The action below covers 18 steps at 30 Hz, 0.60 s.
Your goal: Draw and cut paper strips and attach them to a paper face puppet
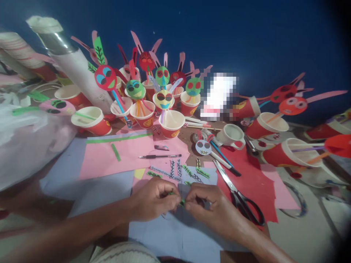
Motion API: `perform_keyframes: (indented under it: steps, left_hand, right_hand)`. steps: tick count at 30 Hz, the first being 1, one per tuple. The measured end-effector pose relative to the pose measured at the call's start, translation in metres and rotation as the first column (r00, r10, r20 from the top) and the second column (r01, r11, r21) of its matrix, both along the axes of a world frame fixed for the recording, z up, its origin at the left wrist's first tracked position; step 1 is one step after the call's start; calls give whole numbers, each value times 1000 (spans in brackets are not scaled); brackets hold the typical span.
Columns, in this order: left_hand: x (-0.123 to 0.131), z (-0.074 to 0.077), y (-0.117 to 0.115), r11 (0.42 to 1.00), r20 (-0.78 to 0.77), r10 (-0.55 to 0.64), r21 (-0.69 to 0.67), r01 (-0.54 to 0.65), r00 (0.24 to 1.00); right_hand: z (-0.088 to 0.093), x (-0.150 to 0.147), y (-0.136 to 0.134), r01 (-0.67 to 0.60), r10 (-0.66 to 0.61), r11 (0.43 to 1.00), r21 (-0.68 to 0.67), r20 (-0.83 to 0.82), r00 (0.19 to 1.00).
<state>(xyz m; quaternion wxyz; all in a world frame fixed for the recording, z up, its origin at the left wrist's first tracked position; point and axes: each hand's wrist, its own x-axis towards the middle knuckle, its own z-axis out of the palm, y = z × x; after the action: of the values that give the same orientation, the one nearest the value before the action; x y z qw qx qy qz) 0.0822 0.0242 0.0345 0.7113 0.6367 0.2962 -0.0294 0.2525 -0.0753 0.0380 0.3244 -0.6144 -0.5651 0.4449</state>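
My left hand (153, 199) and my right hand (208, 208) meet low in the middle, over a pale blue paper sheet (175, 233). Both hands have their fingers pinched together on a small green paper strip (181, 201) held between them. Just beyond my fingers lie several patterned paper strips (178, 170), green and blue with black marks. A black pen (160, 156) lies on a pink sheet (123, 153) farther back. Black-handled scissors (238, 195) lie shut to the right of my right hand, on red paper (255, 182).
Several red paper cups with painted paper faces on straws (153, 106) crowd the back of the surface. More cups (290, 153) lie tipped at the right. A white tube (74, 65) leans at the back left, beside stacked cups (19, 51). A white mug (231, 136) stands mid-right.
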Motion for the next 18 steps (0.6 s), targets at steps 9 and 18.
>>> perform_keyframes:
  steps: [9,18]
  left_hand:
    - [5,-6,7,868,93,471,-229,-441,877]
    - [6,-12,-8,921,139,354,-224,-319,925]
  right_hand:
    - [-4,-6,1,228,-241,968,-109,-123,963]
    - [-11,-15,1,331,-341,940,-82,-232,911]
